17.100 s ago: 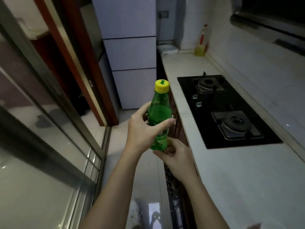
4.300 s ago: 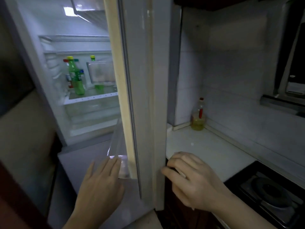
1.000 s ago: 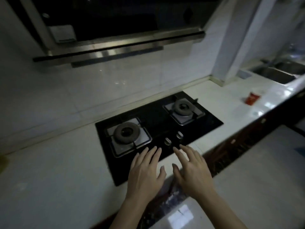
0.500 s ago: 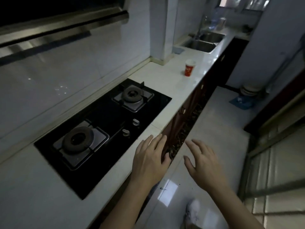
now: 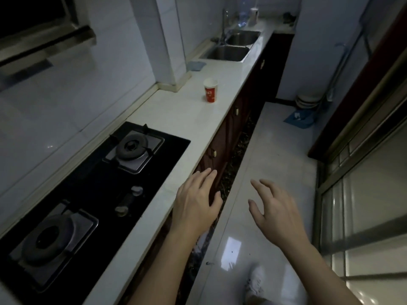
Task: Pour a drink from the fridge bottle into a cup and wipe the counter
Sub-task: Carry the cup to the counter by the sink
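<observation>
A dim, narrow kitchen runs away from the viewer. At far left the range hood [image 5: 44, 38] hangs over white wall tiles, and below it a black gas hob [image 5: 88, 194] with two burners sits sunk into the pale counter [image 5: 176, 119]. Further along the bare white top stands a red paper cup [image 5: 210, 90], upright and alone, with a folded cloth [image 5: 196, 65] and the steel double sink [image 5: 233, 46] beyond (no bottle in sight). The left hand [image 5: 196, 208] hovers empty over the counter's front edge, fingers loosely spread; the right hand [image 5: 275, 212] hangs open and empty above the glossy floor tiles [image 5: 275, 164], beside a sliding glass door [image 5: 363, 194]
</observation>
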The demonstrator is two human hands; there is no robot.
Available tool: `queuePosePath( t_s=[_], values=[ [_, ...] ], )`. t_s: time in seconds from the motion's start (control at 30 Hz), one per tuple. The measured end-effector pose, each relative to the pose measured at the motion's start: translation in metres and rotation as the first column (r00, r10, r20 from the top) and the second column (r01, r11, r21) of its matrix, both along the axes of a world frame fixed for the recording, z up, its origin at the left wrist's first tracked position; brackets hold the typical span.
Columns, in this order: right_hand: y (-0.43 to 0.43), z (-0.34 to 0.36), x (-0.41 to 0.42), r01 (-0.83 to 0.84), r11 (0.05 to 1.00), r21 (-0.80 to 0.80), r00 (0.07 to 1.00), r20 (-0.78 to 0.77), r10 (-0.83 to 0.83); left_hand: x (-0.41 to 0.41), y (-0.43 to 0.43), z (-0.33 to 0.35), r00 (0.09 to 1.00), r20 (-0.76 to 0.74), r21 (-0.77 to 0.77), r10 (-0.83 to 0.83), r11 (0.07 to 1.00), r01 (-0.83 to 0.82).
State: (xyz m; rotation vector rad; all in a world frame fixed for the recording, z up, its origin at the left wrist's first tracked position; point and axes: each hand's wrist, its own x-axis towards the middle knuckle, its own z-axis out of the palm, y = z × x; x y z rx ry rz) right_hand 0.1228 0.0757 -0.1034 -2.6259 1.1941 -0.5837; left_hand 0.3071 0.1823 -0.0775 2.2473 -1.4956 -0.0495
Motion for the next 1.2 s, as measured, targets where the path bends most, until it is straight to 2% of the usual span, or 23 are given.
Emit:
queuePosePath(
  t_s=[0.33,0.67,0.9,1.2],
  values=[
    [-0.186,0.014,-0.032,0.070,0.998,-0.002,0.995,0.073,-0.069,-0.028,-0.196,0.021,0.997,0.018,-0.095,-0.079,0.992,0.080],
    [-0.303,0.000,-0.032,0.108,0.994,0.035,0.993,0.049,-0.110,-0.029,-0.332,0.011,0.987,0.025,-0.045,-0.158,0.986,0.159],
    [-0.412,-0.004,0.010,0.126,0.992,0.011,0.991,0.038,-0.126,0.017,-0.441,0.000,0.986,0.010,-0.077,-0.167,0.983,0.167],
    [-0.582,0.018,0.120,0.070,0.995,-0.072,0.996,0.065,-0.065,0.114,-0.597,0.009,0.992,-0.028,-0.137,-0.124,0.983,0.120]
  ],
)
